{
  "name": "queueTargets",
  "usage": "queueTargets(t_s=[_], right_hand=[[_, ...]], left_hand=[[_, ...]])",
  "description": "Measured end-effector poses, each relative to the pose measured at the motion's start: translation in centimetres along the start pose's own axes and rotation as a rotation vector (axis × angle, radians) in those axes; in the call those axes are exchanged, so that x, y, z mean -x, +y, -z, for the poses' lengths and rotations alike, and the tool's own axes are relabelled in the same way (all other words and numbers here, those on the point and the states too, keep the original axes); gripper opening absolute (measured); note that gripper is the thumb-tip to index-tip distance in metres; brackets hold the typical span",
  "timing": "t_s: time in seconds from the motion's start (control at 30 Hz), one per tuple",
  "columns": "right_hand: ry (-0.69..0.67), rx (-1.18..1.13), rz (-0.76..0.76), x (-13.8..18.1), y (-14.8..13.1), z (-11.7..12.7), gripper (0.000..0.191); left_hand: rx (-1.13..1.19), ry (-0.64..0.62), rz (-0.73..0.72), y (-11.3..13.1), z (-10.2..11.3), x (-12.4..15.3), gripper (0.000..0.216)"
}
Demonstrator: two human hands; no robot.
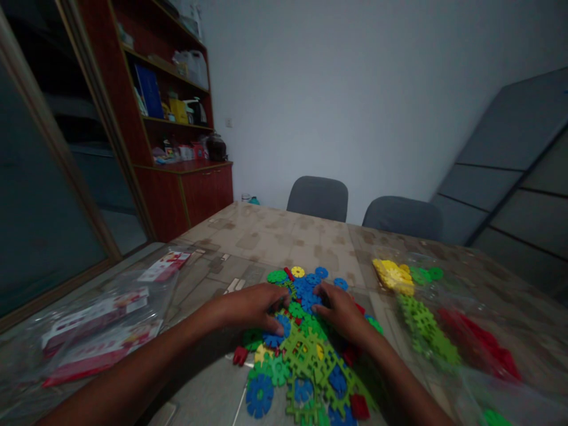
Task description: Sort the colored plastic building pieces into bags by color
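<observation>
A heap of plastic interlocking pieces (306, 355), green grids, blue gears, red and yellow bits, lies on the table in front of me. My left hand (255, 306) rests palm down on the heap's left side, fingers curled over blue and green pieces. My right hand (339, 310) lies on the heap's right side, fingers bent onto a blue piece (306, 290) near the top. Both hands press on the pieces; what the fingers pinch is hidden.
The table (266, 236) has a patterned beige cover. Clear bags with printed cards (95, 331) lie at the left. A clear bag with yellow, green and red pieces (426, 319) lies at the right. Two grey chairs (317, 198) stand beyond the table; a wooden shelf unit (177, 130) stands at the left.
</observation>
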State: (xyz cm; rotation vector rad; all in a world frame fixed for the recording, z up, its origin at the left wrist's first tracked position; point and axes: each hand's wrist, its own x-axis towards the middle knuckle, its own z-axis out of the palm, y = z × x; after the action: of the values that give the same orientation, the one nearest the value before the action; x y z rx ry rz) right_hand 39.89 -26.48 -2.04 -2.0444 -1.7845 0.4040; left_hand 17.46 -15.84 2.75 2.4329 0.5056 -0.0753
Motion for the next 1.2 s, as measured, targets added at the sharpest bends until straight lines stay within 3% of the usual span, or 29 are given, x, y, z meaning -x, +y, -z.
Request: queueTargets(t_s=[0.1, 0.23, 0.5, 0.8, 0.9, 1.2], right_hand=[[0.012, -0.023, 0.013, 0.1, 0.0, -0.3, 0.033], [0.013, -0.079, 0.028, 0.1, 0.0, -0.3, 0.024], [-0.012, -0.332, 0.064, 0.2, -0.7, 0.5, 0.022], [-0.014, -0.636, 0.088, 0.9, -1.4, 1.5, 0.022], [-0.041, -0.76, 0.108, 1.4, -2.4, 1.5, 0.027], [-0.077, -1.064, 0.082, 2.5, -5.0, 1.8, 0.04]], left_hand=[[-0.046, -0.021, -0.025, 0.1, 0.0, 0.2, 0.047], [-0.033, -0.064, -0.02, 0.3, 0.0, 0.2, 0.049], [0.01, -0.058, -0.087, 0.1, 0.2, 0.0, 0.034], [0.142, 0.194, -0.093, -0.5, 0.9, -0.3, 0.008], [0.269, 0.284, -0.099, -0.6, 0.7, -0.9, 0.015], [0.628, 0.241, -0.084, 0.7, -0.1, -1.0, 0.047]])
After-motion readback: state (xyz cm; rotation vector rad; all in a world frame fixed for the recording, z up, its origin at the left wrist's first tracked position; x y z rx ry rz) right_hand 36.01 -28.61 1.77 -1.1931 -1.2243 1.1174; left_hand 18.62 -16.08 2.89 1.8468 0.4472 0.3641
